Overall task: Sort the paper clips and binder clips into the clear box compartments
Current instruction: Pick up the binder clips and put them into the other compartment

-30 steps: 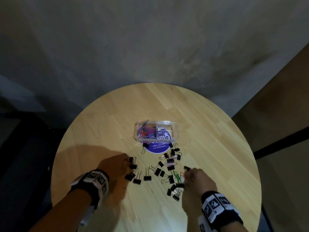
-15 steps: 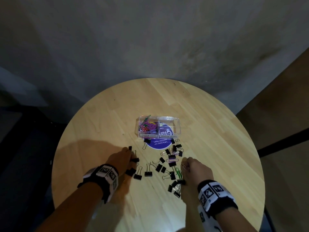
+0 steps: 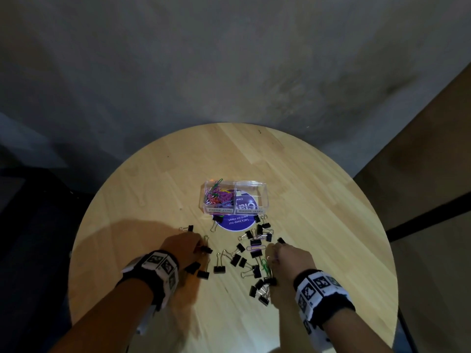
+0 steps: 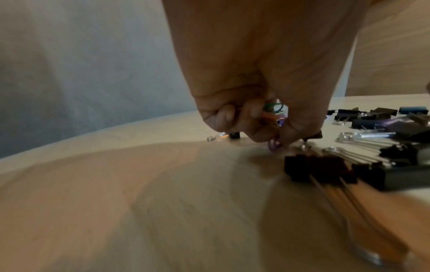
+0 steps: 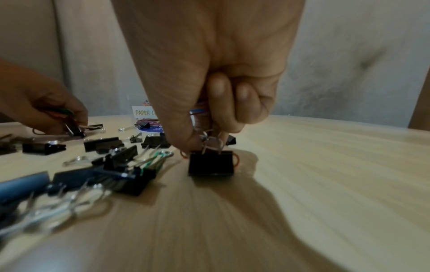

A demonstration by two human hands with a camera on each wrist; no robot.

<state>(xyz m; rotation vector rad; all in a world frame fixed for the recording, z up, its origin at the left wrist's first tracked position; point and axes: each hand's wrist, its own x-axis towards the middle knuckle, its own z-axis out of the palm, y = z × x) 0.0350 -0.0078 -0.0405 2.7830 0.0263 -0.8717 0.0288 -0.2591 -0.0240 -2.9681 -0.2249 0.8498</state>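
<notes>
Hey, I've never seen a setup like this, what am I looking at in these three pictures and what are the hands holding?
No machine here: a person wears one camera on the head and one on each wrist. The head view looks down on a round wooden table with a clear box; coloured paper clips fill its left compartment, the right looks empty. Black binder clips lie scattered nearer the person. The left wrist view shows the left hand curled round a few coloured paper clips. The right wrist view shows the right hand pinching the wire handles of one binder clip.
</notes>
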